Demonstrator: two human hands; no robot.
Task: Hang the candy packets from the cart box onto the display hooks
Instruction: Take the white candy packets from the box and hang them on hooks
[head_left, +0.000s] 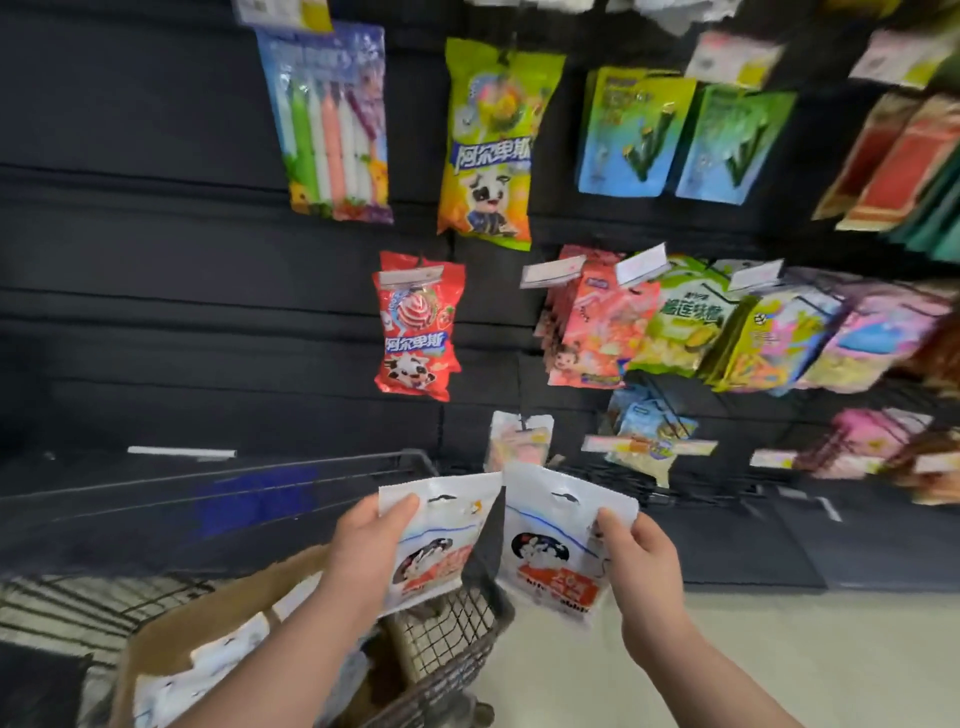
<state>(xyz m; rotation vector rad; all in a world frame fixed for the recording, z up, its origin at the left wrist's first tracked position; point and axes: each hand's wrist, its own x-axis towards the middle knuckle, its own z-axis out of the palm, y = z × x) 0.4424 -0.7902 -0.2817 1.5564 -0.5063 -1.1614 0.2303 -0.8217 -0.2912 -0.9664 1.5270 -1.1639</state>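
Holding two candy packets up before the display, one per hand, and the head view is rather smeared.

The left grip (363, 540) pinches the left white packet (441, 540) at its upper left corner, thumb flat on the front face, fingers hidden behind. The right grip (644, 561) pinches the right white packet (556, 540) at its right edge, thumb on the front as well. Both packets stand upright, side by side, their top corners almost meeting, and each shows a hang slot near its top. They hover over the front end of the shopping cart (452, 639), below the hanging goods and on no hook.

Down at lower left, a cardboard box (171, 629) sits in the cart with spare white packets (228, 649) lying inside it.

Behind it all runs the black slatted panel (156, 260). A red lollipop packet (418, 327) hangs above the hands, a yellow-green lollipop bag (488, 145) hangs higher, and a packet of coloured sticks (332, 124) hangs up to the left. Just above the two held packets hangs a pale packet (519, 436), possibly another sweet, too blurred to read. Off to the right, crowded rows of packets (691, 322) hang with price tags in front.
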